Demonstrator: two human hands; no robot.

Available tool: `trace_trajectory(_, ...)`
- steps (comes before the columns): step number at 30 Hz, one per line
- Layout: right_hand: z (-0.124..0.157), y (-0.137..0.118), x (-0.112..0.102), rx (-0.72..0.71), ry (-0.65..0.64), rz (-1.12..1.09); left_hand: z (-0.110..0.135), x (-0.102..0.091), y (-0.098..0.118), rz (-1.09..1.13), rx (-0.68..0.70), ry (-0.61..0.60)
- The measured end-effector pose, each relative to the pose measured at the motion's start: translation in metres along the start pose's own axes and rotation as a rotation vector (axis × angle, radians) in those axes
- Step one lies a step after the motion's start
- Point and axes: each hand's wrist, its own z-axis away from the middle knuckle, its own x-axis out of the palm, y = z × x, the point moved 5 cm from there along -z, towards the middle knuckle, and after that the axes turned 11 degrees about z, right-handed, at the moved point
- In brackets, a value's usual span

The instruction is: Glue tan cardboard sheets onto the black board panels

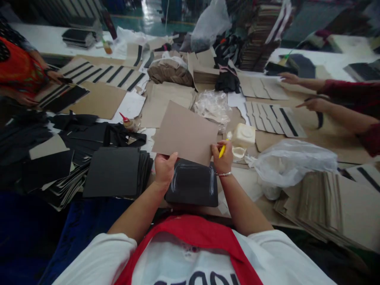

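Note:
A grey-brown cardboard sheet (185, 132) is held tilted in front of me, above the table. My left hand (165, 168) grips its lower left edge, thumb on top. At the lower right corner my right hand (223, 157) pinches the sheet and also holds a yellow-handled brush (222, 150). Beneath the sheet, close to my body, lies a black panel (191, 184) with whitish wet-looking streaks along its edges; the cardboard covers its far edge. Just beyond my right hand stands an off-white plastic container (244, 135).
Black panels (114, 172) are stacked at left, cardboard sheets (353, 206) at right. A clear plastic bag (293, 160) lies right of the container. One co-worker's hands (316, 105) reach in from the right; another person's hand (55, 76) works at far left. A red-tipped bottle (129, 122) stands left.

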Motion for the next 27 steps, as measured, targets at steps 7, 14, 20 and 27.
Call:
trace_trajectory(7,0.036,0.038,-0.066,-0.049,0.035,0.204,0.004,-0.032,-0.026,0.050,-0.375,-0.031)
trace_trajectory(14,0.101,0.084,-0.058,-0.029,-0.190,0.398,0.046,-0.077,-0.072,-0.318,-0.620,-0.098)
trace_trajectory(20,0.116,0.099,-0.033,-0.066,-0.261,0.441,0.042,-0.096,-0.088,-0.479,-0.505,-0.048)
trace_trajectory(27,0.113,0.102,-0.014,-0.150,-0.276,0.490,0.035,-0.109,-0.105,-0.564,-0.464,-0.036)
